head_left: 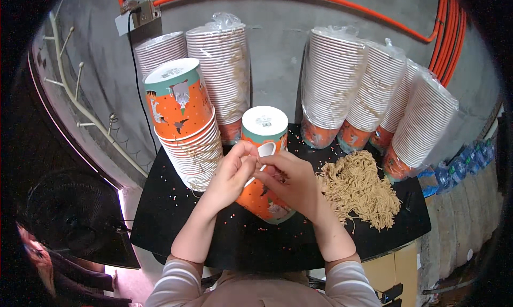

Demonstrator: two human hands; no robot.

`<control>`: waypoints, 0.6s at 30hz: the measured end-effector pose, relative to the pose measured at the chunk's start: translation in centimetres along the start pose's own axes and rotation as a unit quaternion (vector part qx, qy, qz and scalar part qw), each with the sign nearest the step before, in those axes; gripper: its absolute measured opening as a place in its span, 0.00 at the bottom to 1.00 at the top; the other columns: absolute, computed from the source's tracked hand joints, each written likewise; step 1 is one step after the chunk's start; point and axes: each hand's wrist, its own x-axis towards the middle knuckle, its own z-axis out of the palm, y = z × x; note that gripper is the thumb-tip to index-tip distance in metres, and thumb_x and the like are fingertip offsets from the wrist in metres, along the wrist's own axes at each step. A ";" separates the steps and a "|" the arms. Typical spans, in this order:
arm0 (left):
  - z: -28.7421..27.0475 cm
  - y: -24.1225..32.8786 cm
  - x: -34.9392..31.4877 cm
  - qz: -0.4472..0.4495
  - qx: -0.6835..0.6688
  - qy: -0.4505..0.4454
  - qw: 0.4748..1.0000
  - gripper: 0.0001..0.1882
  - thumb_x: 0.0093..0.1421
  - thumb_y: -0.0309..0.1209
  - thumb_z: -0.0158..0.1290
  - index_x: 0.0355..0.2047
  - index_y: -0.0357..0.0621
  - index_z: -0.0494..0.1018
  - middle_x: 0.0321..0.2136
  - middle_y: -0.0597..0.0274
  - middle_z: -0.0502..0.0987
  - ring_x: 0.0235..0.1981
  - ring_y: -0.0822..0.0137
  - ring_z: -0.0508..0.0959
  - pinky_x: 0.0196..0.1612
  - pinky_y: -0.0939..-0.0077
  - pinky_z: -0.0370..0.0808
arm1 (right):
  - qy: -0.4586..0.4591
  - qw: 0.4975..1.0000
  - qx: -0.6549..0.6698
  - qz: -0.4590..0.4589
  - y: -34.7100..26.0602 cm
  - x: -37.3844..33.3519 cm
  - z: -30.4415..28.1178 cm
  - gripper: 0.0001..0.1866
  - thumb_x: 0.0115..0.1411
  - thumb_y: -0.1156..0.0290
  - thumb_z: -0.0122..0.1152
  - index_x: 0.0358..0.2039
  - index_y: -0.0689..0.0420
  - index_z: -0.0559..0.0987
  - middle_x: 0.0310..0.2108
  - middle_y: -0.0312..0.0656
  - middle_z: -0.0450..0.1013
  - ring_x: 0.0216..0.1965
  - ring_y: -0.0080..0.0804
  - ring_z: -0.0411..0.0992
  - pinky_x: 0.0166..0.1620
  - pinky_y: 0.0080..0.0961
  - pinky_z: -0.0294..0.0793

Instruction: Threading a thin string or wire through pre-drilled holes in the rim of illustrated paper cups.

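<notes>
A black table [267, 243] holds lots of paper cups. In the middle of the table one orange cup [264, 162] lies tipped toward the person, bottom end up, with a white and green bottom. The left hand [231, 173] rests on the left side of this cup, and its fingers are pinched together on something small and thin. What it pinches is too small to tell. The right hand [294, 184] lies over the right side of the cup, fingers curled in close to the left hand's fingers. Both hands touch at the cup. Near the left edge of the table stands a stack of orange cups [187, 125], upside down, so nothing shows inside. Along the back edge stand tall stacks of cups in clear plastic bags [331, 82], two on the left and four on the right. By the right edge lies a pile of tan strings [358, 187], just beside the right hand. Tiny red bits [238, 215] are scattered over the table top.
</notes>
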 end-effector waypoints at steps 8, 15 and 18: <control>0.8 1.4 -0.5 -0.061 -0.054 -0.016 0.997 0.18 0.63 0.15 0.56 0.52 0.38 0.69 0.42 0.58 0.81 0.38 0.81 0.78 0.39 0.88 0.74 | 0.029 0.926 0.330 0.180 2.7 0.1 1.2 0.07 0.62 0.74 0.67 0.39 0.61 0.80 0.31 0.35 0.77 0.30 0.11 0.70 0.32 0.15 0.72; 0.3 2.1 -0.2 -0.104 0.017 0.014 0.994 0.14 0.59 0.16 0.61 0.46 0.35 0.78 0.24 0.69 0.82 0.20 0.86 0.72 0.22 0.89 0.63 | 0.024 0.999 0.001 0.023 1.5 0.7 -1.1 0.07 0.60 0.77 0.68 0.38 0.60 0.80 0.35 0.41 0.74 0.32 0.27 0.75 0.35 0.22 0.75; 0.2 1.2 0.0 -0.076 0.047 0.017 0.996 0.13 0.60 0.18 0.61 0.45 0.37 0.79 0.16 0.77 0.76 0.16 0.88 0.67 0.19 0.88 0.56 | 0.018 1.000 0.018 0.003 1.0 0.8 -1.4 0.07 0.58 0.79 0.68 0.37 0.60 0.80 0.35 0.42 0.73 0.32 0.30 0.74 0.34 0.24 0.74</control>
